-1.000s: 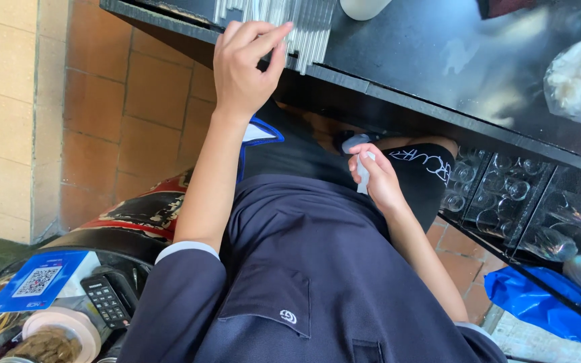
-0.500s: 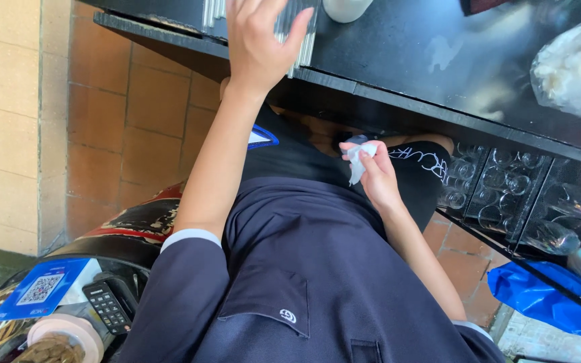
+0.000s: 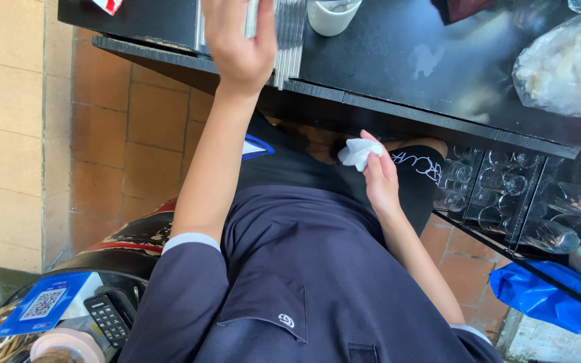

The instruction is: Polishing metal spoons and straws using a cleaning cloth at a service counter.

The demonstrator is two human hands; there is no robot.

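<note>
We find the left hand (image 3: 240,47) gripping the metal rack (image 3: 287,33) on the counter (image 3: 398,60); right hand (image 3: 379,178) clutching a tissue (image 3: 359,152) below the edge — a careless pull could topple the cup (image 3: 331,15).

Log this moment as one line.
left hand: on metal rack, black counter | right hand: holds crumpled white tissue | below: glasses

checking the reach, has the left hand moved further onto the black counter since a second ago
Yes. The left hand has moved further past the black counter edge, over the metal strips.
</note>
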